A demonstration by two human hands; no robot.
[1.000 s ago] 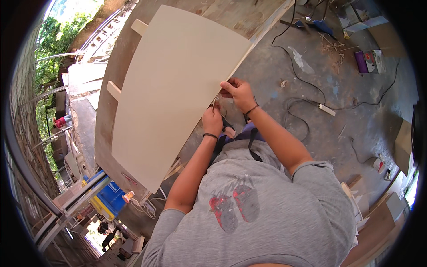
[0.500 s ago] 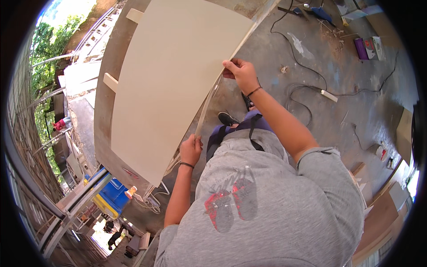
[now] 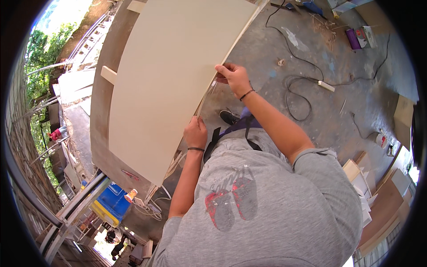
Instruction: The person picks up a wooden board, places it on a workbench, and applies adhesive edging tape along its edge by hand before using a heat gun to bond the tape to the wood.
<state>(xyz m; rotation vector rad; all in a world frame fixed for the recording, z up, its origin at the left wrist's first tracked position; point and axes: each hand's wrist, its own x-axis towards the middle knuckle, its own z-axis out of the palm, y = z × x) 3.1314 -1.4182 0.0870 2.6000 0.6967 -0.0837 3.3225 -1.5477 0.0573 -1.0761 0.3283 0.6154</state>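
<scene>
A large cream board lies flat on a worktable on my left. Along its right edge runs a thin pale edging strip, bowed slightly away from the board between my hands. My right hand pinches the strip against the edge, thumb on top and fingers curled beneath. Closer to my body, my left hand is closed round the strip at the same edge. Its fingertips are partly hidden by the hand itself.
Under the board, the brown worktable and a wooden batten stick out. A blue and yellow container stands lower left. A cable with a white connector trails over the floor at right, and a purple box sits farther off.
My left hand has slid farther up the edge, away from my body. My right hand has come slightly nearer, so the hands are closer together and the strip bows less.
</scene>
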